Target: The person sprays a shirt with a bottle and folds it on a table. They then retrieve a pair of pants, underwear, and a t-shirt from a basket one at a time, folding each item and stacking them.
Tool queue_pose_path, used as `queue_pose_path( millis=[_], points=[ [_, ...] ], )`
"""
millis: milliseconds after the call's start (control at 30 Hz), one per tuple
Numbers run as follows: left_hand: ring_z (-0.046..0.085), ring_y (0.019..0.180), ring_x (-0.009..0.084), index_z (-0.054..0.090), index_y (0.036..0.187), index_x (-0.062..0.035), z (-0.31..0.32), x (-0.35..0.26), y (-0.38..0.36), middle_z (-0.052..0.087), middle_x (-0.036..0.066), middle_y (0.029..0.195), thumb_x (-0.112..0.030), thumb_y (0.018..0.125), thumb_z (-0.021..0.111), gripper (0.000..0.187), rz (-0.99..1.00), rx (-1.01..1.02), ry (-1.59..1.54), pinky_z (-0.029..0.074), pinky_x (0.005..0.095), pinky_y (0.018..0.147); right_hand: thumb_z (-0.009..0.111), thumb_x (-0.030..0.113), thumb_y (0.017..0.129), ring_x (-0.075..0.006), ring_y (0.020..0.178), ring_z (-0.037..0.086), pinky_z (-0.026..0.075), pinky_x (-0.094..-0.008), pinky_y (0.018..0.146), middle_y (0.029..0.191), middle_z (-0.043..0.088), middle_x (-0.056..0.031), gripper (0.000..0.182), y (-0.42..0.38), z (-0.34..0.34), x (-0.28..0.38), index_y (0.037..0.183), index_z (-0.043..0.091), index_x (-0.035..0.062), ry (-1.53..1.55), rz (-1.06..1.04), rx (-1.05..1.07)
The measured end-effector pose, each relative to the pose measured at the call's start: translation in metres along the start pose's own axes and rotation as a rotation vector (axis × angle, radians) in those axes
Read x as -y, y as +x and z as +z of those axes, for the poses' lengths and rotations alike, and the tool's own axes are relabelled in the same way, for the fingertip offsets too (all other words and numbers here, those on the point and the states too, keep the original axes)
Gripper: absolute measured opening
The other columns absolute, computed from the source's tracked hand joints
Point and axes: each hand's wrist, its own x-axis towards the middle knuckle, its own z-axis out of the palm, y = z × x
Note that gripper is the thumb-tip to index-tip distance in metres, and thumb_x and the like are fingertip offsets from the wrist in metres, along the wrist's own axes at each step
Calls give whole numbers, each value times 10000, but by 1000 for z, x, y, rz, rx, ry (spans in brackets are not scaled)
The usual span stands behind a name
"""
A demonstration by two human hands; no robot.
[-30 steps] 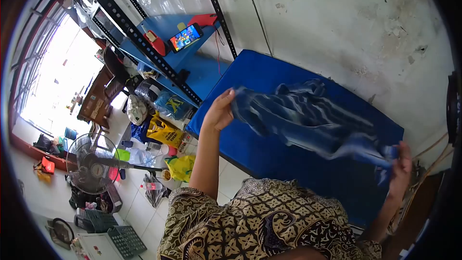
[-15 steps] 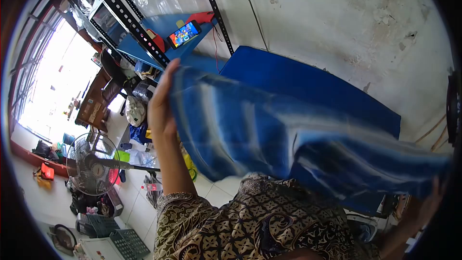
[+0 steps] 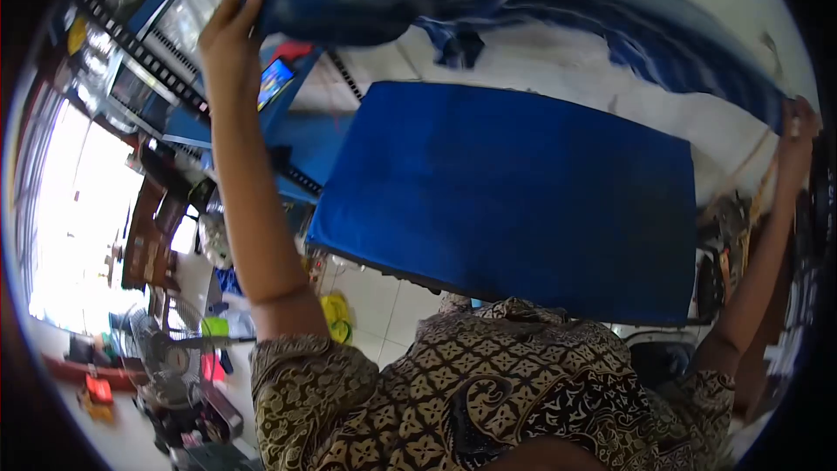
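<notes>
A blue cloth with pale stripes (image 3: 349,4) arches across the top of the view, blurred by motion. My left hand (image 3: 231,30) is raised at the upper left, fingers closed on one end of it. At the far right, my right hand (image 3: 797,126) grips the other end. Between them the cloth is spread wide in the air, with its lower edge in loose folds. Below and in front of me lies the flat blue-covered table (image 3: 514,201), apart from the cloth.
Left of the table stands a shelf rack with perforated metal posts (image 3: 139,48), holding a lit phone (image 3: 275,83). A standing fan (image 3: 170,353) is at the lower left, near a bright window (image 3: 83,209). A stained wall rises behind the table.
Both hands have risen, carrying the striped cloth up and away from in front of the table. It is now stretched wider between them, and more of the blue table top shows.
</notes>
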Motion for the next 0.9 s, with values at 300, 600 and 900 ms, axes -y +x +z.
queue_pose_path(
  millis=[300,600,900],
  points=[
    [543,883,118,590,1072,6,-17,120,-136,612,64,995,-46,780,616,298,-499,150,282,414,230,814,604,-10,666,-329,904,497,402,-403,768,973,553,-103,182,-160,18,109,836,552,26,47,116,450],
    [611,758,209,613,1016,-8,-75,193,-295,617,166,963,-91,692,694,344,-834,757,884,471,285,720,655,53,570,-299,943,477,387,-477,759,975,508,-78,232,-301,-30,108,778,556,78,-93,183,1260],
    [498,894,328,516,1076,20,-24,323,-214,519,210,996,-256,699,694,500,-528,826,968,421,378,764,624,153,731,-315,986,493,416,-456,769,1016,528,-115,290,-302,132,126,979,503,62,426,370,1245]
  ],
)
